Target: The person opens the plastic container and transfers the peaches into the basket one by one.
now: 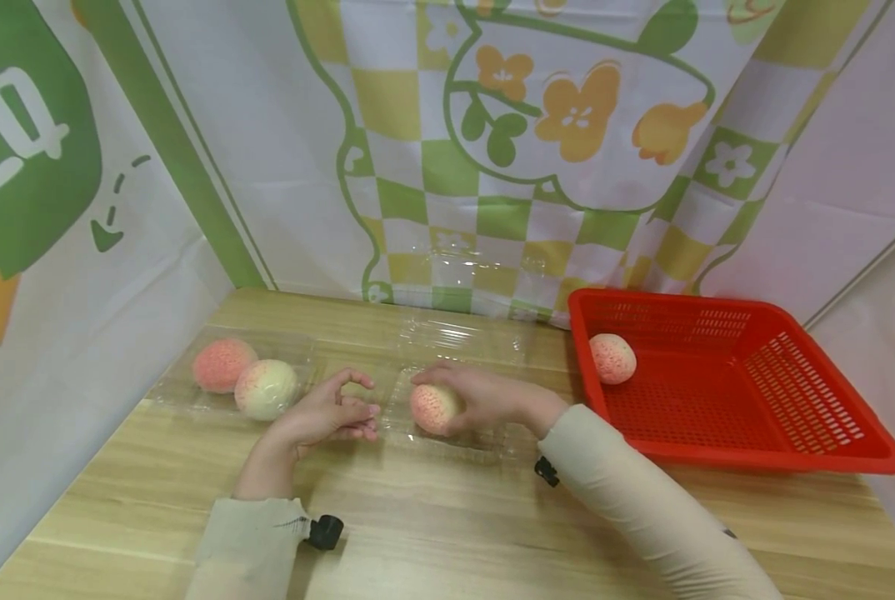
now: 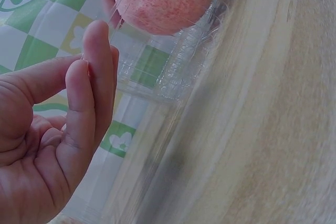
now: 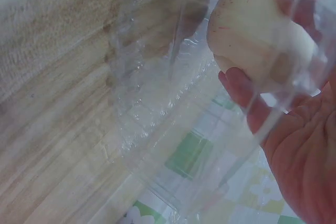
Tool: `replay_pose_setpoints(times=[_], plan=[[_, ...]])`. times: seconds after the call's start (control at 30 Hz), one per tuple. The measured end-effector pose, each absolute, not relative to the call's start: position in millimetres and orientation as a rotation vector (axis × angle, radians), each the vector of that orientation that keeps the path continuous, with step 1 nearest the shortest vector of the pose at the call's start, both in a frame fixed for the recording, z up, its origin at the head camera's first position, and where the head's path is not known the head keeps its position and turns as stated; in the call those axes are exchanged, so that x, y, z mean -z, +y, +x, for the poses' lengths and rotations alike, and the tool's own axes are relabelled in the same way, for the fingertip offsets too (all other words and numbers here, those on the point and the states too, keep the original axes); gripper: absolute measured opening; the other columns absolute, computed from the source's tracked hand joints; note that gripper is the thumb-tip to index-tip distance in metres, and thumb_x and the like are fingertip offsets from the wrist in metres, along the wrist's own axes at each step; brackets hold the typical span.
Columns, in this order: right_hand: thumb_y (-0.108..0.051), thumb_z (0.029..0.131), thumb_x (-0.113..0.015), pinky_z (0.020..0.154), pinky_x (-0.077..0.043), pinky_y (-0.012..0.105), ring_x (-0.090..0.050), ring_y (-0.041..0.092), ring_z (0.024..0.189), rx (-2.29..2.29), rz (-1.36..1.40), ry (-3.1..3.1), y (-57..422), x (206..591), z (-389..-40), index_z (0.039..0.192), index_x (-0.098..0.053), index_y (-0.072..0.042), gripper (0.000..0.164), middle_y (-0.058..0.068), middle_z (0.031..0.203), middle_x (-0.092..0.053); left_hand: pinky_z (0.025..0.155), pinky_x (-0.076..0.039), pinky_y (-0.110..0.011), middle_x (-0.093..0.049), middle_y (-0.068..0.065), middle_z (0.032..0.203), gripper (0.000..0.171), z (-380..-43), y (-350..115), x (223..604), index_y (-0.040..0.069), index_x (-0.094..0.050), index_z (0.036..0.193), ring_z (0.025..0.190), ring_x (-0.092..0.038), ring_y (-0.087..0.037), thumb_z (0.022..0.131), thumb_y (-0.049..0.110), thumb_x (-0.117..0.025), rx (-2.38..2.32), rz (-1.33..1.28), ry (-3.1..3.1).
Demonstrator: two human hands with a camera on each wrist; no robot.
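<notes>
My right hand (image 1: 492, 398) grips a pink-and-cream speckled peach (image 1: 431, 408) inside an open clear plastic clamshell box (image 1: 477, 451). In the right wrist view, the thumb and fingers curl round the peach (image 3: 247, 30), seen through the clear box wall (image 3: 157, 108). Just left of that box, my left hand (image 1: 327, 417) hovers with its fingers loosely bent and nothing held. In the left wrist view, the left hand (image 2: 58, 140) has thumb and fingers close together, near the box's side; the peach (image 2: 163, 3) shows beyond.
At the left, another clear box (image 1: 185, 398) contains a pink peach (image 1: 224, 365) and a paler peach (image 1: 266, 389). A red plastic basket (image 1: 717, 454) stands at the right, with one peach (image 1: 612, 359) by its left wall. The open lid (image 1: 462, 337) leans toward the patterned curtain (image 1: 507, 217).
</notes>
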State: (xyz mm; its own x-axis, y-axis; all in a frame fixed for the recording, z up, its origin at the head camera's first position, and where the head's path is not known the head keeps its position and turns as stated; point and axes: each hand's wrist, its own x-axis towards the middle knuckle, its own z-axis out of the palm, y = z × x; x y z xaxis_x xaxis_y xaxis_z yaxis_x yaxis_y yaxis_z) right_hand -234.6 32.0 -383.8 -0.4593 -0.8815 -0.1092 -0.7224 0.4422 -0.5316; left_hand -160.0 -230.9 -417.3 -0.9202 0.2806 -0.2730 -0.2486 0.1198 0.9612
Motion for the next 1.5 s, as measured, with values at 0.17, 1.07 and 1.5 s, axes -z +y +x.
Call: replay_pose_setpoints(times=[0.17, 1.07, 1.5], plan=[[-0.01, 0.079, -0.08, 0.109, -0.045, 0.046, -0.05, 0.03, 0.131, 0.609, -1.359, 2.34, 34.7, 380.9, -235.0, 0.148, -0.044, -0.009, 0.077, 0.014, 0.149, -0.045, 0.064, -0.058, -0.019, -0.07, -0.012, 0.09, 0.049, -160.1, -231.8, 417.5, -0.006, -0.027, 0.136, 0.073, -0.073, -0.014, 0.098, 0.001, -0.057, -1.859, 0.041, 2.019], [-0.01, 0.08, -0.079, 0.106, -0.048, 0.046, -0.05, 0.029, 0.131, 0.763, -1.462, 2.415, 55.0, 358.8, -231.9, 0.144, -0.047, -0.008, 0.072, 0.011, 0.145, -0.05, 0.064, -0.058, -0.019, -0.069, -0.011, 0.088, 0.048, -160.4, -231.3, 417.0, -0.005, -0.027, 0.136, 0.074, -0.072, -0.014, 0.098, 0.0, -0.055, -1.835, 0.026, 2.038], [-0.011, 0.082, -0.08, 0.105, -0.049, 0.044, -0.048, 0.026, 0.134, 0.836, -1.407, 2.423, 67.3, 344.8, -228.9, 0.144, -0.049, -0.012, 0.07, 0.007, 0.147, -0.048, 0.064, -0.058, -0.018, -0.069, -0.013, 0.089, 0.048, -161.0, -231.2, 417.6, -0.005, -0.027, 0.136, 0.073, -0.072, -0.014, 0.098, -0.001, -0.056, -1.841, 0.029, 2.03]])
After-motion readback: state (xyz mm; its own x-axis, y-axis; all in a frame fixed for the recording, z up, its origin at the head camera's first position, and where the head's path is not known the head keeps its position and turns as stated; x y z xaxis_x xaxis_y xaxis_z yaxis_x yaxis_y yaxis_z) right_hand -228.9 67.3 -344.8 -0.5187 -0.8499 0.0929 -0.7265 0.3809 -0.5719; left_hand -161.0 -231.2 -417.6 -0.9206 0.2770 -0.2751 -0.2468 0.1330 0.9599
